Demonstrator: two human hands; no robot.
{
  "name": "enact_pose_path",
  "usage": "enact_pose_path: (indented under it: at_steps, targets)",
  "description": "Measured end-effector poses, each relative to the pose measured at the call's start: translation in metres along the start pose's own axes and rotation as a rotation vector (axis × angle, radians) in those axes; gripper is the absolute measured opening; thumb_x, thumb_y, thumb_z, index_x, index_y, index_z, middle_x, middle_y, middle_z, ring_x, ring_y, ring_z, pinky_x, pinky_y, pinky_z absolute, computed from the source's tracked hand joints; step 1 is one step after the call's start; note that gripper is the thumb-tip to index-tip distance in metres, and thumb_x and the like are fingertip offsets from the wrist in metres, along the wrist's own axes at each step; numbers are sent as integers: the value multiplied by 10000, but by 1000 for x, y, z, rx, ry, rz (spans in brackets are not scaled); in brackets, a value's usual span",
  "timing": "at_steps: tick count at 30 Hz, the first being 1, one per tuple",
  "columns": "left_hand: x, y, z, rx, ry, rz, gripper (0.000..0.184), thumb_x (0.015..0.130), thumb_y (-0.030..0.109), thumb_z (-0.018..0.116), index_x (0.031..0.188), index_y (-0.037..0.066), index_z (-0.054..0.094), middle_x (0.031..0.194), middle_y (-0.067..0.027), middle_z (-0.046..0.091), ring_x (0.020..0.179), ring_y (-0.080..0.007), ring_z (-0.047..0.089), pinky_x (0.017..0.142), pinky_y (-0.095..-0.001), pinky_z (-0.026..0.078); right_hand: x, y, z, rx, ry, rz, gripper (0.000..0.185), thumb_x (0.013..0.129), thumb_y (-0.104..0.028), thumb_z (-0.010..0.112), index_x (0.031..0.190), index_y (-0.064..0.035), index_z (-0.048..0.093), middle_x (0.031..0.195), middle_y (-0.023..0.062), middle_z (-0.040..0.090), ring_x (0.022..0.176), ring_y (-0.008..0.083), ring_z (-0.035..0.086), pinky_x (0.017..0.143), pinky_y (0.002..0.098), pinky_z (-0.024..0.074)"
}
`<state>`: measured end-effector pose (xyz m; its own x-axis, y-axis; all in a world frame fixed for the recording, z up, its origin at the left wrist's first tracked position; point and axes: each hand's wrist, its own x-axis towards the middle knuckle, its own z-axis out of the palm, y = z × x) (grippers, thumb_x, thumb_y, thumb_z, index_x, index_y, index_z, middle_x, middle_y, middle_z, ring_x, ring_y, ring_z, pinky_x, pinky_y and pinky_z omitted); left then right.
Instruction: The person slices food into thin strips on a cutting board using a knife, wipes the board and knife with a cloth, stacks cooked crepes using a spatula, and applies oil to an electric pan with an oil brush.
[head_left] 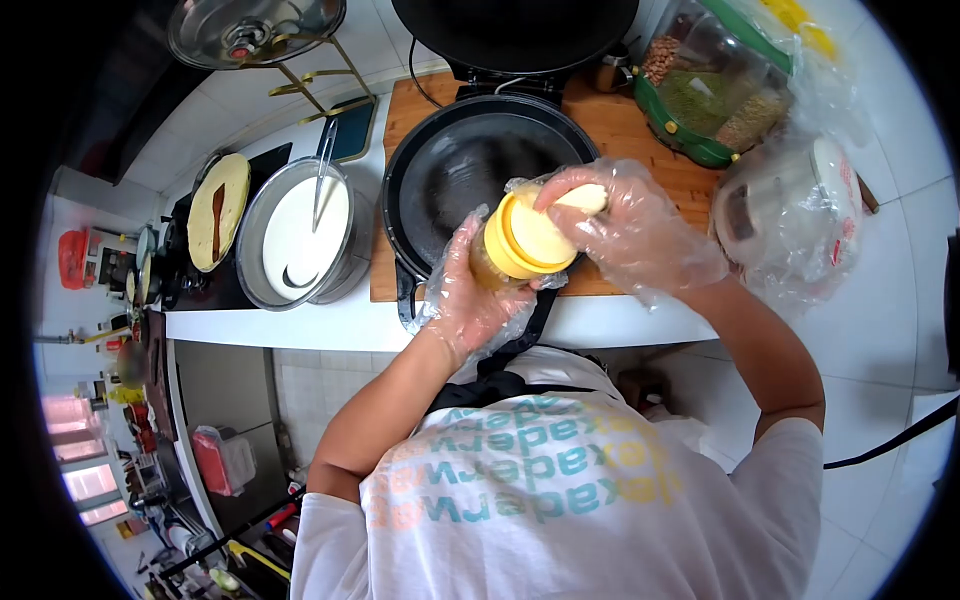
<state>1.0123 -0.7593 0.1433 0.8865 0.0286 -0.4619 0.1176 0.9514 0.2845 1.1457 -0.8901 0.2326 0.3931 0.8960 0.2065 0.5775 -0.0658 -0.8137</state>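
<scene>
Thin clear plastic gloves cover both hands. My left hand [468, 300] is wrapped round a see-through jar [487, 268] with a yellow collar and amber tint, tilted over the front edge of the round black pan. My right hand [640, 225] is closed on the pale yellow handle of the jar's yellow lid [540, 232]. Whether the lid is seated or lifted I cannot tell. Below the jar lies the dark, shiny cooking surface of the electric griddle pan [460, 160], its black upper plate [515, 30] raised behind.
To the left stands a bowl of white batter [335, 215] with a ladle [322, 180] in it. Farther left, a flatbread [232, 190] carries a wooden spatula [217, 225]. At right are a green-lidded grain container [715, 90] and a plastic-wrapped white appliance [790, 210].
</scene>
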Motion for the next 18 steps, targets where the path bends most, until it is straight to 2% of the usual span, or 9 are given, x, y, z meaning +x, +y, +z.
enact_pose_path:
  at_steps: [1, 4, 5, 6, 8, 9, 13, 16, 18]
  targets:
    - [2, 1, -1, 50, -40, -32, 609, 841, 603, 432, 1209, 121, 485, 1126, -74, 544, 916, -190, 540, 685, -295, 462, -2, 6, 1, 36, -16, -14, 322, 754, -226, 647, 1012, -37, 606, 903, 161, 616, 795, 294, 599, 720, 346, 468]
    - [5, -6, 14, 116, 63, 12, 608, 839, 613, 413, 1197, 130, 498, 1119, -66, 554, 899, -178, 542, 679, -292, 459, -18, 3, -1, -274, 225, -179, 562, 706, -290, 705, 1174, -41, 518, 1020, 172, 597, 819, 311, 596, 727, 380, 462]
    - [4, -8, 19, 135, 69, 13, 605, 839, 619, 394, 1190, 139, 510, 1108, -64, 562, 867, -175, 542, 680, -285, 463, -24, 8, 1, -280, 248, -192, 784, 642, -319, 764, 1283, -45, 407, 1129, 174, 554, 926, 325, 578, 804, 402, 441]
    - [4, -11, 28, 117, 87, -2, 608, 841, 623, 373, 1199, 150, 508, 1108, -58, 565, 852, -174, 543, 685, -297, 474, -30, 11, 2, -183, 212, -162, 798, 634, -311, 773, 1288, -47, 400, 1144, 171, 547, 967, 322, 563, 836, 406, 425]
    - [13, -12, 17, 170, -34, -36, 618, 844, 621, 365, 1229, 155, 491, 1143, -56, 560, 919, -188, 555, 697, -316, 485, -41, 15, 11, 12, 137, -116, 827, 619, -297, 789, 1299, -53, 386, 1173, 166, 532, 1048, 314, 532, 901, 413, 393]
    - [14, -16, 18, 185, -6, -45, 646, 852, 625, 340, 1271, 148, 458, 1231, -63, 521, 1053, -211, 541, 788, -351, 492, -46, 21, 21, 109, 169, -51, 856, 599, -268, 808, 1308, -66, 373, 1187, 177, 523, 1088, 318, 516, 929, 419, 381]
    - [12, -30, 29, 197, 64, -143, 666, 873, 619, 312, 1324, 136, 394, 1325, -72, 443, 1184, -233, 474, 961, -384, 425, -51, 28, 25, -98, 318, -96, 839, 593, -235, 813, 1296, -87, 380, 1106, 199, 564, 983, 352, 571, 848, 416, 441]
    - [20, -38, 40, 201, 81, -190, 656, 881, 611, 304, 1331, 140, 385, 1325, -71, 443, 1192, -231, 465, 962, -389, 422, -58, 32, 23, -54, 376, -72, 840, 570, -235, 824, 1275, -81, 394, 1072, 185, 578, 966, 330, 583, 844, 399, 449]
    - [26, -42, 47, 227, 27, -231, 688, 866, 651, 294, 1310, 136, 403, 1260, -69, 496, 1081, -214, 541, 856, -373, 484, -64, 37, 16, -10, 431, -34, 822, 570, -234, 822, 1259, -69, 406, 1045, 182, 587, 953, 317, 594, 834, 375, 461]
